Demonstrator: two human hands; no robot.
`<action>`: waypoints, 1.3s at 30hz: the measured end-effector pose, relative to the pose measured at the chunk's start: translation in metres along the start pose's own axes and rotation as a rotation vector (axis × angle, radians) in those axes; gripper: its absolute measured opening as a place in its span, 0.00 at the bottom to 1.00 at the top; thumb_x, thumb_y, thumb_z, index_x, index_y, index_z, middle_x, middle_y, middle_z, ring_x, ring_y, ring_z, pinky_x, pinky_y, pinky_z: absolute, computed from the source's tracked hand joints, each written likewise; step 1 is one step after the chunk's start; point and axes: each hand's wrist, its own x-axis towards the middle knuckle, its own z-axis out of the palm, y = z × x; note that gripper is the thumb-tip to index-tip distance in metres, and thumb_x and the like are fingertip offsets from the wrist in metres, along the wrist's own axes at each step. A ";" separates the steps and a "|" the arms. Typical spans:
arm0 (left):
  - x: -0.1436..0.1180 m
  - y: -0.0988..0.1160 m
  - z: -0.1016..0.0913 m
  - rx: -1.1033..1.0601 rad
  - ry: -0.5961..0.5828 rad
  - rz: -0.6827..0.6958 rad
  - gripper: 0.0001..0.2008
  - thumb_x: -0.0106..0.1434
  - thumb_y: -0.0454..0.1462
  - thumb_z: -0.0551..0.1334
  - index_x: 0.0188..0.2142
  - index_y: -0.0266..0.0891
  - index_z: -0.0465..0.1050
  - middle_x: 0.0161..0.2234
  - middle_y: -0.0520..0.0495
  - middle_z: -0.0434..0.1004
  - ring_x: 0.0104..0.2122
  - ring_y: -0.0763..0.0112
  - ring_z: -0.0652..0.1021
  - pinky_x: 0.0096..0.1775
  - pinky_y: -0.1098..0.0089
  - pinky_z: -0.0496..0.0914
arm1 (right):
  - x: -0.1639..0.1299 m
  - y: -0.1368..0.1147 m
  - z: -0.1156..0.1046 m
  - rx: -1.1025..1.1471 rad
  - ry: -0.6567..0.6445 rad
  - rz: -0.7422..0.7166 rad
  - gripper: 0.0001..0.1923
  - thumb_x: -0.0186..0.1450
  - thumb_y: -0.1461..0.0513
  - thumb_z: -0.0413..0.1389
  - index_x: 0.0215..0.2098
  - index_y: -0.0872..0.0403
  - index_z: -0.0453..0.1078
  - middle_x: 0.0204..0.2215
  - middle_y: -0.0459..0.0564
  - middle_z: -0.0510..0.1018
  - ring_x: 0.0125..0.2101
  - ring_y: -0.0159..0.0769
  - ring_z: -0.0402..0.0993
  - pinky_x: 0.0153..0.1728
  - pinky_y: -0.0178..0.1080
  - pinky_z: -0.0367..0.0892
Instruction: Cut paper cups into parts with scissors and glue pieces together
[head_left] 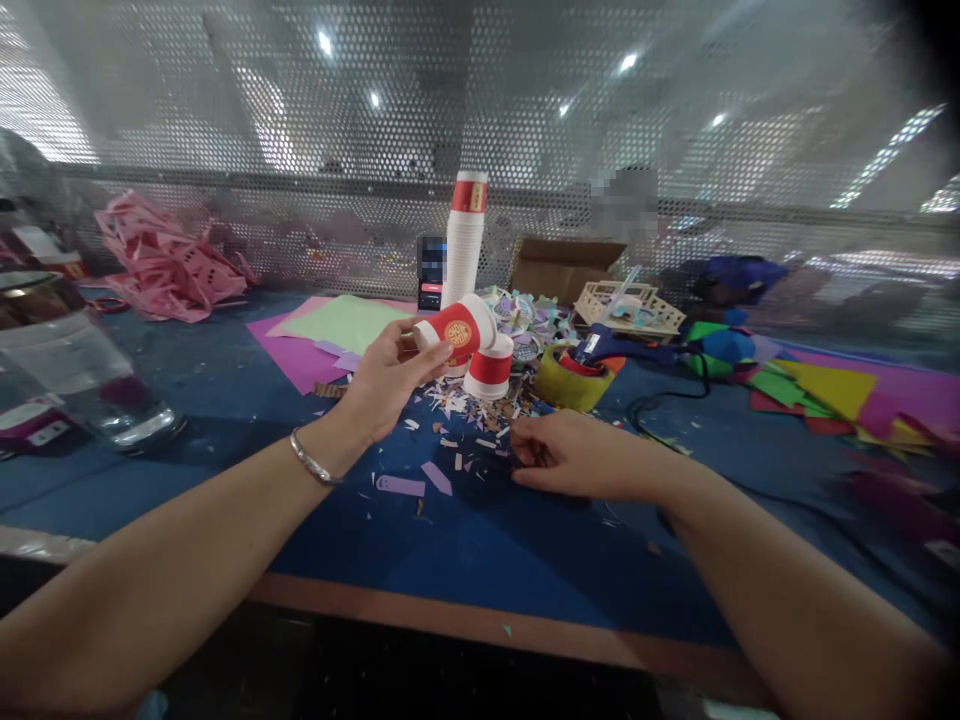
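Note:
My left hand (394,378) is closed round a red and white paper cup (459,332) with a round yellow emblem, held tilted above the table. Just behind it a tall stack of white paper cups (465,245), the top one with a red band, rises from the table. Another red and white paper cup (489,370) stands upside down to its right. My right hand (562,455) is low over the table with its fingers curled in; what they hold, if anything, is hidden. Small paper scraps (457,440) and lilac paper strips (401,486) lie between my hands.
A blue glue gun (600,345) rests on a yellow tape roll (574,385), its black cable (750,490) running right. Coloured paper (832,390), an open cardboard box (566,268), a phone (431,275), pink strips (172,260) and a clear jar (90,370) stand around.

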 end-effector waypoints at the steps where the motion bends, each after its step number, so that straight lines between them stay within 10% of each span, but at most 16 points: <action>1: 0.000 -0.001 0.000 0.002 0.003 -0.003 0.23 0.55 0.39 0.75 0.46 0.38 0.69 0.45 0.43 0.77 0.45 0.62 0.80 0.45 0.63 0.76 | 0.000 0.000 -0.001 0.006 -0.006 0.009 0.08 0.63 0.59 0.60 0.31 0.53 0.66 0.26 0.47 0.77 0.26 0.35 0.72 0.27 0.36 0.57; 14: -0.002 -0.002 0.004 -0.076 0.091 -0.001 0.28 0.48 0.37 0.77 0.43 0.41 0.63 0.42 0.45 0.74 0.43 0.62 0.78 0.44 0.62 0.75 | -0.003 0.001 -0.001 -0.008 -0.047 -0.056 0.09 0.67 0.58 0.57 0.30 0.53 0.67 0.27 0.46 0.76 0.27 0.34 0.70 0.29 0.36 0.58; 29: -0.015 -0.012 0.010 0.109 -0.152 -0.154 0.33 0.51 0.37 0.76 0.56 0.40 0.70 0.47 0.40 0.77 0.46 0.59 0.77 0.48 0.59 0.73 | 0.000 0.001 -0.001 0.158 0.342 -0.074 0.14 0.72 0.53 0.50 0.40 0.55 0.68 0.34 0.51 0.78 0.33 0.38 0.72 0.33 0.38 0.63; 39: -0.023 -0.012 0.012 0.142 -0.241 -0.018 0.30 0.51 0.38 0.76 0.50 0.40 0.67 0.55 0.39 0.71 0.46 0.61 0.76 0.41 0.65 0.73 | 0.004 -0.003 0.013 0.434 0.700 -0.127 0.11 0.70 0.55 0.55 0.37 0.49 0.57 0.29 0.43 0.67 0.24 0.31 0.62 0.26 0.36 0.59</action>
